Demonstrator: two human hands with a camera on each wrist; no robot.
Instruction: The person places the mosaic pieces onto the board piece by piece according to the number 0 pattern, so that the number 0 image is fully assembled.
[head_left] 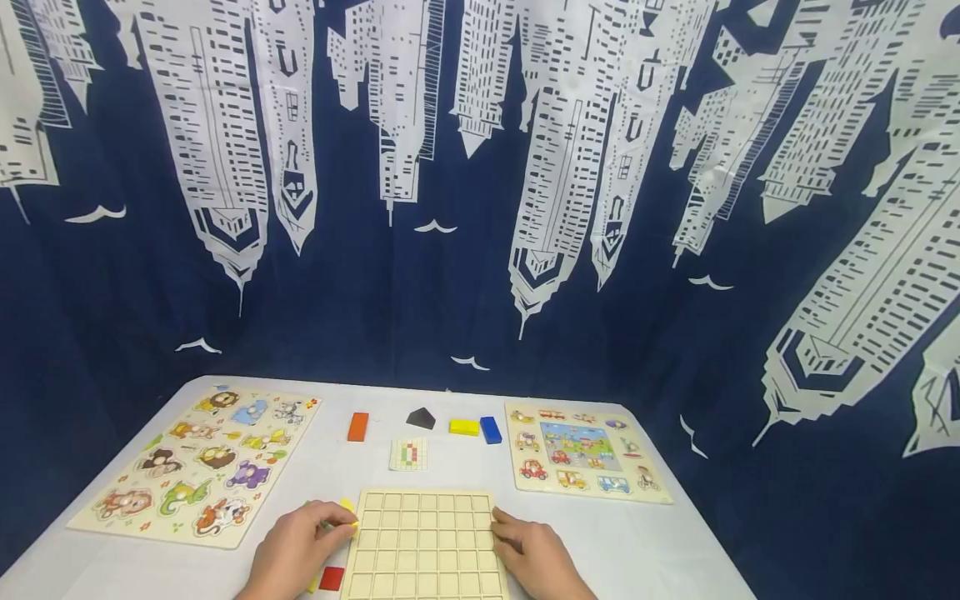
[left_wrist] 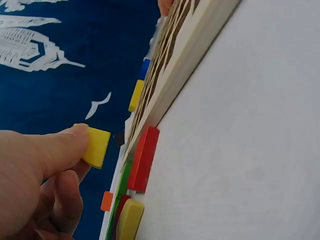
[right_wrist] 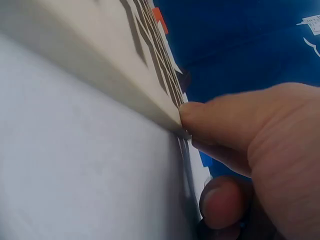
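A pale wooden grid board (head_left: 426, 542) with square cells lies at the near middle of the table. My left hand (head_left: 302, 546) is beside its left edge, pinching a yellow square tile (left_wrist: 98, 147) between thumb and fingers. My right hand (head_left: 542, 557) grips the board's right edge; in the right wrist view a fingertip (right_wrist: 192, 116) meets the edge, with other fingers curled below. By the left hand lie a red tile (head_left: 332, 578) and a yellow piece (head_left: 312, 586). The left wrist view shows a red block (left_wrist: 143, 160), a green piece (left_wrist: 123, 180) and a yellow block (left_wrist: 130, 220) along the board.
Behind the board are a small pattern card (head_left: 408, 454), an orange-red block (head_left: 358, 427), a black piece (head_left: 421, 417), a yellow block (head_left: 464, 427) and a blue block (head_left: 491, 430). An animal puzzle (head_left: 285, 467) lies left, a vehicle puzzle (head_left: 495, 475) right.
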